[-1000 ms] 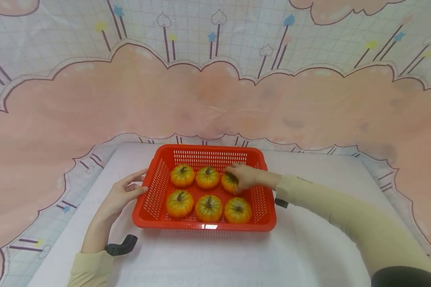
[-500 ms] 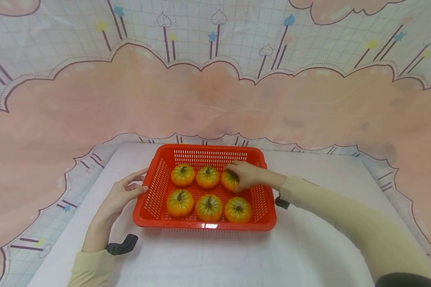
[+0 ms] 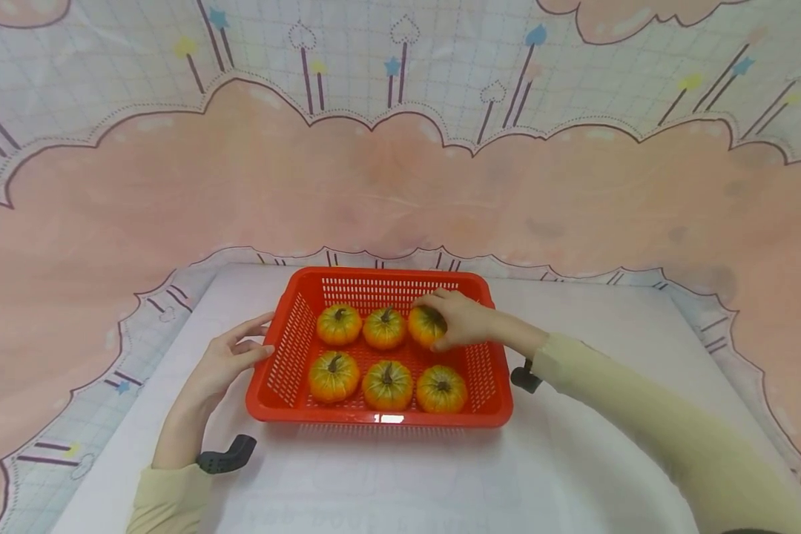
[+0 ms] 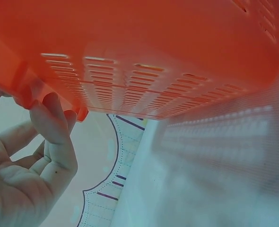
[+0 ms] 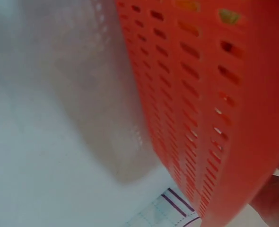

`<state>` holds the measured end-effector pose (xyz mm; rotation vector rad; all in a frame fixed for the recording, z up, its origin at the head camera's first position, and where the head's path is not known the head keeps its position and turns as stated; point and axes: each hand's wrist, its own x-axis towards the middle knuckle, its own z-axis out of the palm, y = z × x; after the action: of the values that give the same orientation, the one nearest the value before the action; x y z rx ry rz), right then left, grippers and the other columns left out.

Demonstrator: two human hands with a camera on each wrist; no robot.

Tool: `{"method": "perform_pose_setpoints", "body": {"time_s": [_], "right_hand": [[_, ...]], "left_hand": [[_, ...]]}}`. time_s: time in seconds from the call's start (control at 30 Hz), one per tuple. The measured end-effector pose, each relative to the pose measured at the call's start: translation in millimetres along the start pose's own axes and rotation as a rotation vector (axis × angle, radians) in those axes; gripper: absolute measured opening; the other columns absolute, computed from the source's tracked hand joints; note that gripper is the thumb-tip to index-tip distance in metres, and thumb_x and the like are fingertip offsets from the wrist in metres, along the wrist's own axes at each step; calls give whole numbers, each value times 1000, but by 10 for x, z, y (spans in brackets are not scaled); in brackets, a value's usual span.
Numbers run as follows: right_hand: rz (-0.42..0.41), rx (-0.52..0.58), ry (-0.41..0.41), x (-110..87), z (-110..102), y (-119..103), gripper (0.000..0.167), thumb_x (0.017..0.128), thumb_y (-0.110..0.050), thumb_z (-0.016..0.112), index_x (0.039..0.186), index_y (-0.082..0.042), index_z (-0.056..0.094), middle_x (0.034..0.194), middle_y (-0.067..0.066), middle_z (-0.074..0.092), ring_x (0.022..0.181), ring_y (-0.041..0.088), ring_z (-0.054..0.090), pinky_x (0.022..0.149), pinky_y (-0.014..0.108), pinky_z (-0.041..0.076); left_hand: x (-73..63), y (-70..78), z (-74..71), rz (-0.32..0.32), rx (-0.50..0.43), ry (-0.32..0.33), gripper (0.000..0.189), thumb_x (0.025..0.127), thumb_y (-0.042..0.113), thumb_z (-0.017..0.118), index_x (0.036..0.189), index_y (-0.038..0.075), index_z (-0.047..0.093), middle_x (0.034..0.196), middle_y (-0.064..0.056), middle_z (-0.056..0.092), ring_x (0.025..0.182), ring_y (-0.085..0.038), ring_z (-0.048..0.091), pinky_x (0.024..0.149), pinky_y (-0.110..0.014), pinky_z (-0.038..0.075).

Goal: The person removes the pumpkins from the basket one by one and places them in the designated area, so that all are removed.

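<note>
A red plastic basket [image 3: 387,420] with slotted walls holds several small orange-and-yellow pumpkins in two rows. My right hand [image 3: 466,319] reaches over its right side and grips the back-right pumpkin [image 3: 423,326], thumb on the near side and fingers over the far side. At the left rim, my left hand [image 3: 223,363] holds the basket; in the left wrist view its bent fingers [image 4: 54,127] meet the underside of the rim. The right wrist view has the slotted wall [image 5: 182,85] in front, hiding the held pumpkin and most of that hand.
Beside the held one lies the back-middle pumpkin [image 3: 384,328]; the front-right pumpkin [image 3: 442,389] sits nearer me. The basket stands on a white table [image 3: 374,482], with a printed pink cloth backdrop [image 3: 400,185] behind it.
My right hand has risen slightly with the back-right pumpkin, which now appears a little higher in the head view. The left hand stays at the rim.
</note>
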<state>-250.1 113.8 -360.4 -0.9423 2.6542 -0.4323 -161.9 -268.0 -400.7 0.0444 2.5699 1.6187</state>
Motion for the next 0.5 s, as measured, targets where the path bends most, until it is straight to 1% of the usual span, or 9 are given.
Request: {"method": "perform_pose_setpoints", "body": {"time_s": [0.23, 0.5], "right_hand": [[19, 37, 47, -82, -22, -17, 73, 76, -27, 78, 141, -21, 45, 143, 16, 43, 128, 36, 43, 100, 55, 44], [20, 94, 120, -199, -66, -21, 73, 75, -26, 78, 140, -22, 46, 139, 11, 46, 126, 31, 44, 98, 53, 47]], "left_hand": [[-3, 6, -3, -6, -1, 3, 61, 94, 24, 59, 150, 13, 34, 135, -19, 46, 85, 1, 62, 84, -18, 47], [-9, 15, -3, 6, -9, 1, 61, 95, 23, 59, 150, 12, 34, 135, -20, 46, 85, 2, 62, 84, -19, 47]]}}
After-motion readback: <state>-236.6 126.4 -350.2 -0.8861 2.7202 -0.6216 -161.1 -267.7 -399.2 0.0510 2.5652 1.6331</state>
